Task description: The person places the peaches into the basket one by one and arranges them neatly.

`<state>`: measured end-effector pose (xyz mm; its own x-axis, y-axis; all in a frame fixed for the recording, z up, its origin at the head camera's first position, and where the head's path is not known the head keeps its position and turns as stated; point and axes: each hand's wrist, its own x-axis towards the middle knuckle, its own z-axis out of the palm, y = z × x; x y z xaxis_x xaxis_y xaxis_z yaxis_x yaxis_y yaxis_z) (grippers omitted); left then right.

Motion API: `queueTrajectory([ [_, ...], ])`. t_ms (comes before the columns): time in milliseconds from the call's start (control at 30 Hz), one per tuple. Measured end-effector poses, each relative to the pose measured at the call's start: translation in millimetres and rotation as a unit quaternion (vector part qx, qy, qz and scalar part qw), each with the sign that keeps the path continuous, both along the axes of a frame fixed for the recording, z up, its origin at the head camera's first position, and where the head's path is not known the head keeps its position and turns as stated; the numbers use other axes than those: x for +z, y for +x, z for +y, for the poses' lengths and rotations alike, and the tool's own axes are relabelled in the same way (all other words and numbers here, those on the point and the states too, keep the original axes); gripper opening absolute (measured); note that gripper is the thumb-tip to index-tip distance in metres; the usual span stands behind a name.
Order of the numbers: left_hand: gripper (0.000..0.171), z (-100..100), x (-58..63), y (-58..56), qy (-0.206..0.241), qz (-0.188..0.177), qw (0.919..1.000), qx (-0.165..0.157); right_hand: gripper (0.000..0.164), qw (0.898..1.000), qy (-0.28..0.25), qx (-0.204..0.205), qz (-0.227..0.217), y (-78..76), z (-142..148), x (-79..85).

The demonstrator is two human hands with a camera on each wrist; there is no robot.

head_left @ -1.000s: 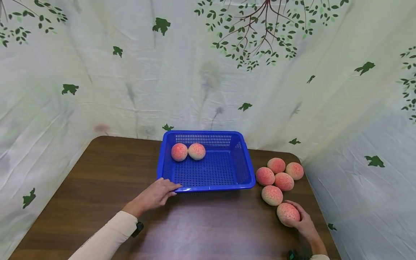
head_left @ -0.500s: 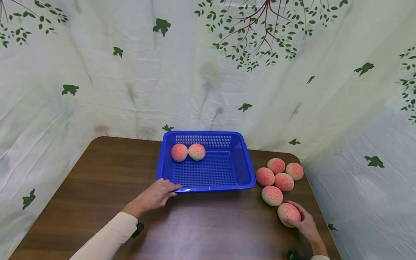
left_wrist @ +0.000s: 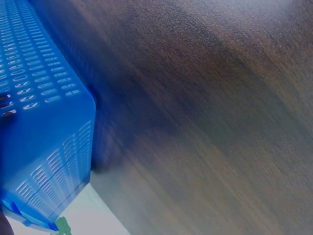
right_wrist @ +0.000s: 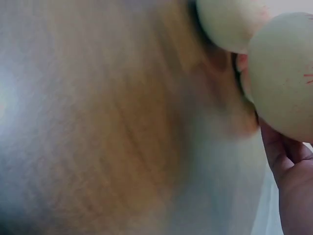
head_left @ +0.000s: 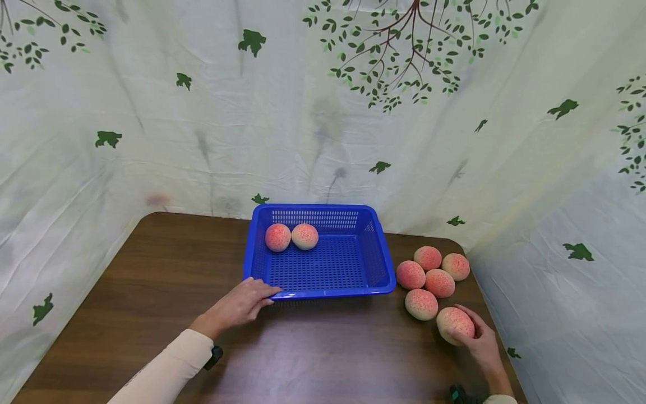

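At the near left corner of a blue plastic basket (head_left: 333, 293), my left hand (head_left: 245, 301) grips the rim. Two pink-and-cream peaches (head_left: 305, 237) lie side by side inside, toward the back left. My right hand (head_left: 483, 341) holds another peach (head_left: 453, 324) at the right of the table, thumb and fingers on opposite sides of it. The right wrist view has this peach (right_wrist: 283, 73) close up, its pale underside showing. Several more peaches (head_left: 440, 283) are grouped between that hand and the basket. Perforated basket walls (left_wrist: 46, 132) fill the left of the left wrist view.
The brown wooden table (head_left: 323, 353) has rounded far corners. A pale cloth (head_left: 282, 112) printed with leaves and branches hangs behind it and along both sides. The grouped peaches sit near the table's right edge, one almost against the basket.
My right hand has moved a little up and to the right in the head view with its peach, away from the nearest peach of the group. The left hand and basket stay put.
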<state>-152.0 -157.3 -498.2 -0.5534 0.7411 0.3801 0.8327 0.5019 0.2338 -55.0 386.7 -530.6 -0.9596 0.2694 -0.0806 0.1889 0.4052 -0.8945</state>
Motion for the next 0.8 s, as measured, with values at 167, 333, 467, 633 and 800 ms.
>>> queueTrajectory([
  [167, 0.027, 0.3, 2.2, 1.0, -0.013, -0.012, 0.9998, 0.006, 0.065, 1.000, -0.008, -0.015, 0.012, -4.9, -2.5, 11.2],
  [333, 0.027, 2.1, 4.0, 0.3, -0.021, -0.025, 0.9994, 0.011, 0.062, 0.999, -0.014, -0.029, 0.013, -11.8, -8.1, 25.7],
  [467, 0.028, 1.9, 4.8, 1.5, -0.031, -0.034, 0.9988, 0.018, 0.062, 0.999, -0.010, -0.033, 0.008, -20.4, -14.2, 35.3],
  [633, 0.028, 0.4, 5.2, 3.1, -0.029, -0.027, 0.9990, 0.019, 0.063, 0.999, -0.018, -0.038, 0.011, -34.2, -22.1, 42.7],
  [800, 0.028, 0.9, 4.5, 2.0, -0.026, -0.026, 0.9992, 0.017, 0.064, 0.999, -0.017, -0.037, 0.020, -49.3, -31.5, 52.6],
])
